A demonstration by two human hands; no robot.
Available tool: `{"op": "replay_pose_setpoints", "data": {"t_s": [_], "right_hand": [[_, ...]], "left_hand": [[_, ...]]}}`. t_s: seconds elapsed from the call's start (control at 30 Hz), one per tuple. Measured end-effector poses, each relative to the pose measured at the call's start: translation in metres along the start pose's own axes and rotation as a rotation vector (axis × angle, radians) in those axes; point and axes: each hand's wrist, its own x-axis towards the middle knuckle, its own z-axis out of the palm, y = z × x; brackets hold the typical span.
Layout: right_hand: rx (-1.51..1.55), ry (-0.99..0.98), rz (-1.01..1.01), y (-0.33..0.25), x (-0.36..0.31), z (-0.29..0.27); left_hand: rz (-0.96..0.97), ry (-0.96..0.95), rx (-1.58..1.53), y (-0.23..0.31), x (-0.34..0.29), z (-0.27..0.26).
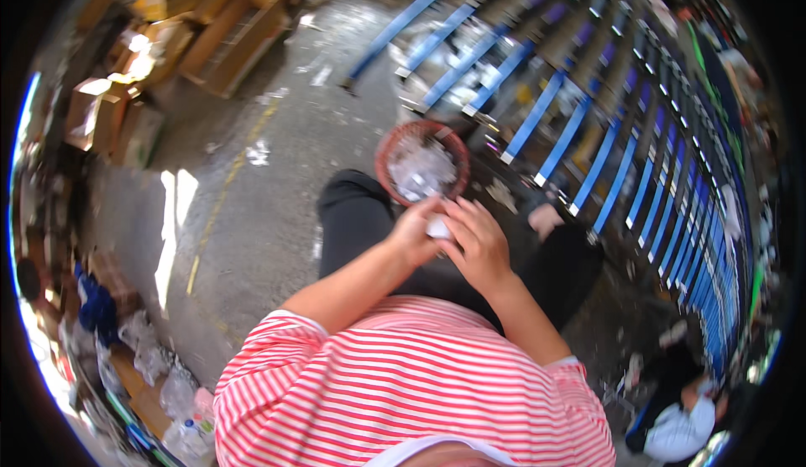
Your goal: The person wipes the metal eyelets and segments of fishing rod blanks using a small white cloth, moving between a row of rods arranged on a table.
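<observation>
My left hand (413, 233) and my right hand (477, 240) meet in front of me and together grip a small white object (437, 228), partly hidden by my fingers. Just beyond them stands a round red basket (384, 153) filled with clear and white plastic pieces (422, 168). My legs in dark trousers (353, 223) lie under the hands, and my red and white striped shirt (403, 383) fills the lower view.
Blue metal racking (604, 156) runs along the right. Cardboard boxes (227, 30) are stacked at the upper left across a grey concrete floor (252, 181). Plastic bottles and bags (168, 400) pile at the lower left. Another person (680, 417) crouches at the lower right.
</observation>
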Motion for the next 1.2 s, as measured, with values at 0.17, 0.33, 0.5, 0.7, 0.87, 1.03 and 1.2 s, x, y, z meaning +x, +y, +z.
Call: {"op": "replay_pose_setpoints", "data": {"t_s": [0.17,0.33,0.5,0.7,0.87,1.03,1.2], "right_hand": [[-0.159,-0.064,-0.086,0.012,-0.029,0.036],[0.044,-0.157,-0.058,0.026,-0.031,0.062],[0.234,-0.109,0.099,0.057,-0.05,0.064],[0.409,-0.061,0.679,0.096,-0.081,0.057],[0.55,-0.119,0.866,0.133,-0.145,0.059],[0.42,-0.104,0.667,0.131,-0.18,0.026],[0.664,-0.158,0.852,0.141,-0.218,0.009]], "left_hand": [[-0.16,-0.055,-0.095,-0.025,0.03,-0.04],[-0.171,0.127,-0.073,-0.019,0.036,-0.064],[-0.197,0.325,0.029,-0.032,0.067,-0.075],[-0.131,0.246,0.491,-0.058,0.071,-0.08],[0.148,0.264,1.051,-0.105,0.075,-0.081],[0.246,0.22,1.196,-0.157,0.072,-0.084],[0.367,0.216,1.165,-0.205,0.073,-0.096]]}}
